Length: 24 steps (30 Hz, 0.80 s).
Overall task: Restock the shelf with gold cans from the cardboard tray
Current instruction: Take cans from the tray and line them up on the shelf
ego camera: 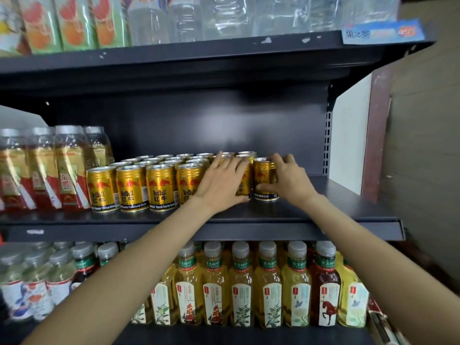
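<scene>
Several gold cans (132,186) stand in rows on the dark middle shelf (336,207). My left hand (221,180) wraps a gold can (245,181) in the front row, thumb under its base and fingers reaching over the cans behind. My right hand (288,179) grips the rightmost gold can (263,179), which stands on the shelf at the end of the front row. The cardboard tray is out of view.
Tea bottles with gold and red labels (42,170) stand left of the cans. The shelf right of the cans is bare up to a white side panel (348,138). Yellow tea bottles (268,285) fill the shelf below; clear bottles (224,16) stand above.
</scene>
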Each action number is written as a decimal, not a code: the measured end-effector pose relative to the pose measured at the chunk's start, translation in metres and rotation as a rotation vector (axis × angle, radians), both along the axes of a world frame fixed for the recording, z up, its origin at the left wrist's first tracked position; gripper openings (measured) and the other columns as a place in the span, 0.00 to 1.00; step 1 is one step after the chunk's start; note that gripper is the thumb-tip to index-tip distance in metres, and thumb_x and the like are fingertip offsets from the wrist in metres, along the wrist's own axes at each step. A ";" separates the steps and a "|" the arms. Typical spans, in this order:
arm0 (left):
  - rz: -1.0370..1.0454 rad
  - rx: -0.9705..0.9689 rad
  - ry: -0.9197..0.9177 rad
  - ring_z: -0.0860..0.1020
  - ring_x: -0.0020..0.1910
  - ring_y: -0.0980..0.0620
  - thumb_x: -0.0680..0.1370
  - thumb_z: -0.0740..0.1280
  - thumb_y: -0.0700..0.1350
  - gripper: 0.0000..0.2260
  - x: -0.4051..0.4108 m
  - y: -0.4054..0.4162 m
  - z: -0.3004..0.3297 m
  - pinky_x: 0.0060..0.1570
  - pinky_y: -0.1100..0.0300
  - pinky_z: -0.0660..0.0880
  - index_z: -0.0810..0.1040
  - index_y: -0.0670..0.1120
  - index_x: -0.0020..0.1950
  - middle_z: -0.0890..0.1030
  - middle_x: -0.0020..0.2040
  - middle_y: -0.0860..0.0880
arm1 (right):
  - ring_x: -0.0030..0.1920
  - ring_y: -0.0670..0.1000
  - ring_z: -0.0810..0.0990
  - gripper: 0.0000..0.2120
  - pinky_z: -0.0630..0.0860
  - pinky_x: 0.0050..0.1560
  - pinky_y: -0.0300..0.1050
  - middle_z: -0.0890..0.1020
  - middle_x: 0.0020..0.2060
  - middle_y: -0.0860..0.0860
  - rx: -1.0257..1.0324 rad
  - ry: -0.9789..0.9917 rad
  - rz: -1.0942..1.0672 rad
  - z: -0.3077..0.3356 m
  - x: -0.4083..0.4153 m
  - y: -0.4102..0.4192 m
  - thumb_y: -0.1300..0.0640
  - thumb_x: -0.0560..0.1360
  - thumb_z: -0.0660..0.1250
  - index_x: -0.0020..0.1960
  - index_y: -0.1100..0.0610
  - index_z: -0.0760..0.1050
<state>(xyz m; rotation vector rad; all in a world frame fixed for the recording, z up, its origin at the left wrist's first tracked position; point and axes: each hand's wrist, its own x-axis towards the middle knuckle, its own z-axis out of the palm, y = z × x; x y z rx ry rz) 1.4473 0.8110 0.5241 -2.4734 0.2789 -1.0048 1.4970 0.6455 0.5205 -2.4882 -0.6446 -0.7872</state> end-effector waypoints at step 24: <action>0.148 -0.115 -0.030 0.55 0.75 0.41 0.75 0.68 0.46 0.38 0.010 0.007 -0.017 0.73 0.53 0.55 0.48 0.36 0.75 0.56 0.75 0.37 | 0.70 0.59 0.67 0.46 0.66 0.67 0.51 0.65 0.72 0.59 0.138 0.257 0.184 -0.003 0.015 0.022 0.56 0.74 0.69 0.76 0.59 0.38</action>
